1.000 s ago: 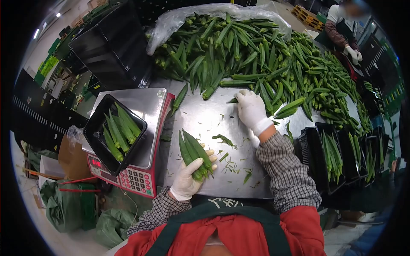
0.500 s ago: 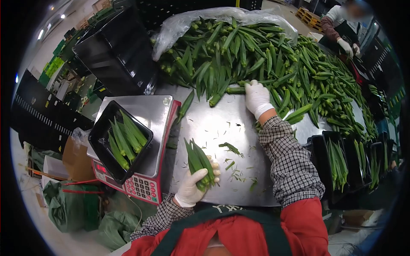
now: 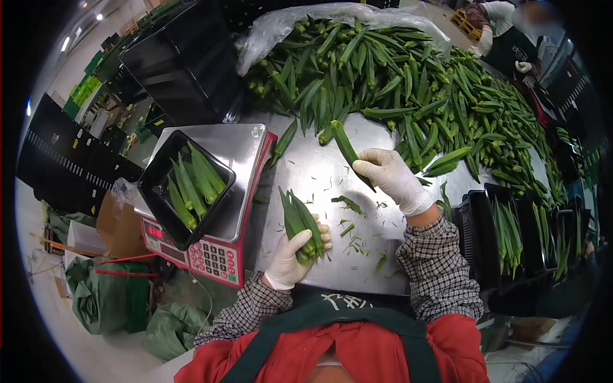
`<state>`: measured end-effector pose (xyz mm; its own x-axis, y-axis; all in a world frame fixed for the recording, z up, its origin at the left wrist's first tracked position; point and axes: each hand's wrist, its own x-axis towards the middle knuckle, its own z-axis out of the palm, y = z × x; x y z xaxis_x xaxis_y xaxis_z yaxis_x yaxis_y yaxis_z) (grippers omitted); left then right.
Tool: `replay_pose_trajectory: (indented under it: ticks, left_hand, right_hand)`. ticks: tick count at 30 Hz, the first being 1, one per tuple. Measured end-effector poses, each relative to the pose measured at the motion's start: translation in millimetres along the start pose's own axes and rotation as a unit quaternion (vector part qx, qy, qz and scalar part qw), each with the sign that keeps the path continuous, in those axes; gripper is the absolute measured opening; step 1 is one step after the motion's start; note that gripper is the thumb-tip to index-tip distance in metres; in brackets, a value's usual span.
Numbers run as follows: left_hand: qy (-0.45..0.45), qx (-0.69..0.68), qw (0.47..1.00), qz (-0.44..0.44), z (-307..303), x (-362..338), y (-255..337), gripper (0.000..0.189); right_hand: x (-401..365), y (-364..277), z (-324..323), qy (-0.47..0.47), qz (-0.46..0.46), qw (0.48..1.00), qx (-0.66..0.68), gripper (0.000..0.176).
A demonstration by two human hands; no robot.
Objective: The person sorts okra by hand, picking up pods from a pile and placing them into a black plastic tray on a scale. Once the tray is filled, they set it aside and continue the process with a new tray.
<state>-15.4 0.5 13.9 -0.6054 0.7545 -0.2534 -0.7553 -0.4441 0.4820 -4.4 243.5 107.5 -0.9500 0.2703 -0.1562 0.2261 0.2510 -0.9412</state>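
White gloves cover both of my hands. My left hand (image 3: 292, 257) is closed around a small bunch of okra pods (image 3: 300, 225), tips pointing up, near the front of the metal table (image 3: 319, 167). Between the thumb and fingers of my right hand (image 3: 391, 175) is a single okra pod (image 3: 345, 145), held tilted above the tabletop. A large heap of okra (image 3: 377, 70) covers the table's far side. To the left, a black tray (image 3: 179, 239) with several okra pods (image 3: 196, 182) sits on a red and silver scale (image 3: 246, 143).
Trimmed green scraps (image 3: 348, 204) lie on the table. Clear plastic sheeting (image 3: 287, 20) edges the heap. Black trays with okra (image 3: 507, 239) stand at the right. A tall black crate (image 3: 182, 60) is behind the scale. Across the heap stands another person (image 3: 511, 48) with gloved hands.
My right hand has pulled back from the heap toward me and now holds one okra pod. My left hand keeps its bunch in nearly the same place. The other person's arms have moved.
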Motion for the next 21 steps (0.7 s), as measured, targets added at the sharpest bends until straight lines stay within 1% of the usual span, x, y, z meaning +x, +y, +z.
replay_pose_trajectory:
  ticks: [3, 4, 5, 7, 9, 10, 11, 13, 15, 16, 17, 18, 19, 20, 21]
  left_hand:
    - [0.000, 0.020, 1.000, 0.023, 1, -3, -2, 0.044]
    - [-0.005, 0.025, 0.999, 0.027, 0, -2, -3, 0.043]
    - [-0.011, 0.030, 0.999, 0.030, -2, -2, -4, 0.042]
    - [-0.012, 0.037, 0.999, 0.034, -3, -4, -5, 0.041]
    - [-0.006, 0.034, 0.999, 0.037, -3, -4, -6, 0.041]
    - [-0.021, 0.026, 0.999, 0.035, -6, -4, -6, 0.041]
    - [-0.007, 0.021, 0.999, 0.031, -5, -4, -6, 0.044]
    - [-0.006, 0.016, 1.000, 0.018, -7, -3, -4, 0.046]
    - [-0.033, 0.015, 0.999, 0.005, -5, 0, -5, 0.047]
    - [-0.047, 0.010, 0.999, 0.002, -2, 2, -5, 0.047]
    - [-0.056, 0.006, 0.998, 0.004, -2, 1, -3, 0.048]
    - [-0.081, 0.001, 0.997, 0.002, -7, 3, -5, 0.048]
    - [-0.076, 0.024, 0.997, -0.005, 0, 1, -3, 0.055]
    - [-0.076, -0.003, 0.997, -0.012, 7, -5, -2, 0.056]
    - [-0.080, -0.030, 0.996, -0.016, 14, -9, 0, 0.057]
  right_hand:
    - [-20, 0, 3, 0.000, -0.010, 1.000, 0.015, 0.034]
    - [-31, -3, 3, -0.003, -0.014, 1.000, -0.003, 0.034]
    - [-42, -4, 2, 0.007, -0.054, 0.997, -0.060, 0.032]
    - [-83, 14, 1, 0.056, -0.104, 0.984, -0.134, 0.026]
    - [-145, 22, -13, 0.016, -0.068, 0.985, -0.159, 0.020]
    - [-179, 27, -23, 0.023, -0.062, 0.977, -0.202, 0.020]
    - [-213, 32, -32, 0.028, -0.057, 0.967, -0.246, 0.021]
    - [-276, 40, -46, 0.046, 0.050, 0.932, -0.355, 0.024]
    - [-311, 39, -44, 0.105, 0.102, 0.882, -0.448, 0.027]
    - [-315, 35, -38, 0.122, 0.071, 0.905, -0.402, 0.030]
    - [-308, 31, -30, 0.119, 0.048, 0.937, -0.325, 0.029]
    - [-293, 29, -22, 0.111, 0.027, 0.948, -0.296, 0.027]
    - [-276, 28, -14, 0.099, 0.005, 0.959, -0.266, 0.025]
    - [-258, 28, -7, 0.093, -0.008, 0.957, -0.275, 0.021]
    - [-241, 38, 2, 0.111, -0.065, 0.950, -0.285, 0.020]
